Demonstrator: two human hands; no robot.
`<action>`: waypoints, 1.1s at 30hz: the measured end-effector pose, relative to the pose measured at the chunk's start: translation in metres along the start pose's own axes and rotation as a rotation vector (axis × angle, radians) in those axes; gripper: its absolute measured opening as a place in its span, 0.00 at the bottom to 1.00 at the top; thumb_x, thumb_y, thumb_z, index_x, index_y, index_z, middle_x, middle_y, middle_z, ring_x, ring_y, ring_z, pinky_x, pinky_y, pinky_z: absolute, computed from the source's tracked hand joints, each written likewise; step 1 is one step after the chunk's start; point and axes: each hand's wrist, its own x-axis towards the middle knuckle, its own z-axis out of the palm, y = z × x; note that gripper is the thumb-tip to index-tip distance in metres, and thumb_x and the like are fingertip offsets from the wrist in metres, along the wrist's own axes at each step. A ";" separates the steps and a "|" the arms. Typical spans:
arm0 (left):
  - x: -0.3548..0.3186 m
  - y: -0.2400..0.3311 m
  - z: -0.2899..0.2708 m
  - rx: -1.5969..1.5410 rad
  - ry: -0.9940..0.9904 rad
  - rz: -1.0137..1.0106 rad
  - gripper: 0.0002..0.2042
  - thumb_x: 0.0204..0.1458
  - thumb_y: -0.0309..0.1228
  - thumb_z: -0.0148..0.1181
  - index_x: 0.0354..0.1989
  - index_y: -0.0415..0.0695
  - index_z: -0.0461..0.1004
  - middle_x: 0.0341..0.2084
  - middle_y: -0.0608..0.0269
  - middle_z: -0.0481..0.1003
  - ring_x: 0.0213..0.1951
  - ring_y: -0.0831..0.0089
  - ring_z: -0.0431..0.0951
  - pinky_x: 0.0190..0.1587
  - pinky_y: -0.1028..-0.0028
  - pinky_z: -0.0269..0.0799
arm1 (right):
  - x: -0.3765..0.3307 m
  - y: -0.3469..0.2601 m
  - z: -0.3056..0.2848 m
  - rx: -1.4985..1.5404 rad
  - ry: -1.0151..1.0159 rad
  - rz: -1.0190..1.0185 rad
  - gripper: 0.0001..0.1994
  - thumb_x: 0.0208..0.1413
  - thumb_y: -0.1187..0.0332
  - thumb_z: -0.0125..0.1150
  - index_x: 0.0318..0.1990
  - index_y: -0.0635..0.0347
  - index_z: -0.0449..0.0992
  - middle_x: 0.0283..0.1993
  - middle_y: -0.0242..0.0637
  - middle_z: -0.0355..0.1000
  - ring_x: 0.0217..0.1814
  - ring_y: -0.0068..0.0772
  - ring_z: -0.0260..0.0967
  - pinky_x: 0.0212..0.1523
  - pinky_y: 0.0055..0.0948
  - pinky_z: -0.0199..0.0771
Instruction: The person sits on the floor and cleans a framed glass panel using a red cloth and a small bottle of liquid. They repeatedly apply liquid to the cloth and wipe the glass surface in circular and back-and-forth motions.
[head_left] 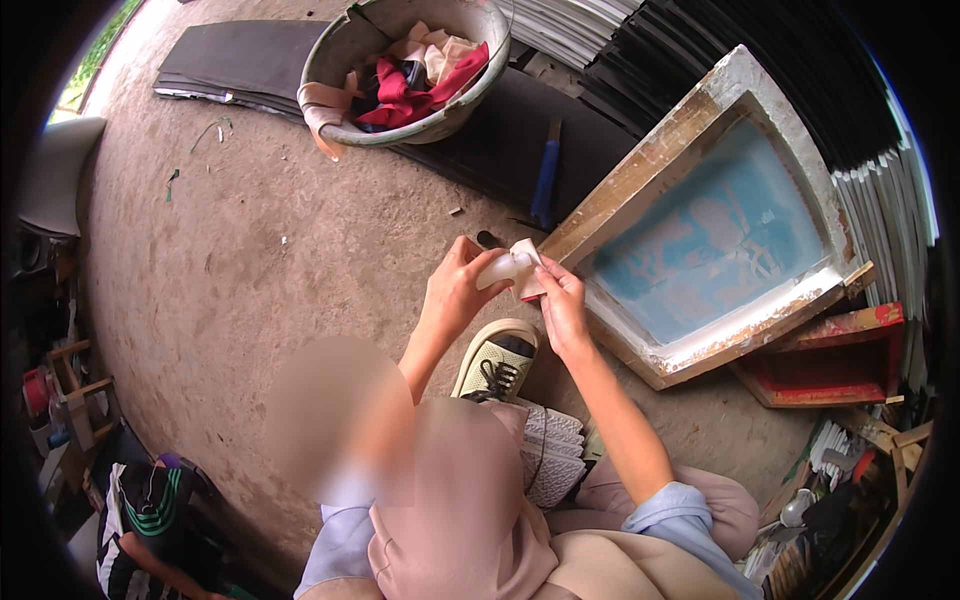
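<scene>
My left hand (452,285) is closed around a small whitish plastic bottle (492,270), which lies tilted toward my right hand. My right hand (563,305) pinches a pale cloth scrap (526,252) with a bit of red at its lower edge. The cloth is pressed against the bottle's far end, so its mouth is hidden. Just beyond the hands, a small dark round cap-like piece (488,240) lies on the floor. Close to my right hand rests a wooden screen-printing frame (650,150) with a blue-stained mesh (715,230).
A basin (470,110) of cloth scraps (408,85) stands ahead on dark sheets (235,60). Near it lies a blue-handled tool (546,180). A red-stained frame (830,365) and stacked sheets (700,60) are at right. Another person (150,520) is at lower left.
</scene>
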 end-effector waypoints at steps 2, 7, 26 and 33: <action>0.001 -0.012 0.004 -0.175 -0.028 -0.037 0.21 0.41 0.30 0.68 0.48 0.48 0.74 0.41 0.58 0.70 0.44 0.59 0.74 0.46 0.66 0.73 | 0.002 -0.002 -0.004 0.119 -0.055 0.028 0.15 0.60 0.72 0.51 0.53 0.67 0.71 0.45 0.36 0.74 0.44 0.22 0.72 0.44 0.22 0.70; 0.000 -0.045 0.028 -0.335 0.012 -0.003 0.21 0.43 0.27 0.67 0.49 0.47 0.73 0.45 0.56 0.72 0.48 0.56 0.73 0.50 0.64 0.70 | 0.002 -0.004 -0.010 0.249 -0.046 0.058 0.15 0.59 0.74 0.53 0.52 0.70 0.70 0.47 0.39 0.74 0.46 0.27 0.72 0.50 0.27 0.72; 0.069 0.070 0.075 -0.222 0.149 0.359 0.23 0.47 0.24 0.61 0.54 0.41 0.67 0.51 0.53 0.67 0.59 0.55 0.63 0.60 0.62 0.57 | -0.025 -0.172 -0.194 -0.574 1.208 -1.087 0.06 0.55 0.79 0.58 0.40 0.65 0.75 0.42 0.39 0.72 0.45 0.30 0.70 0.47 0.29 0.71; 0.090 0.072 0.100 -0.130 0.237 0.431 0.24 0.46 0.25 0.61 0.55 0.40 0.66 0.52 0.52 0.65 0.59 0.56 0.61 0.61 0.60 0.54 | 0.007 -0.135 -0.208 -1.253 1.089 -1.094 0.25 0.55 0.80 0.51 0.62 0.58 0.63 0.66 0.42 0.58 0.71 0.45 0.48 0.69 0.43 0.49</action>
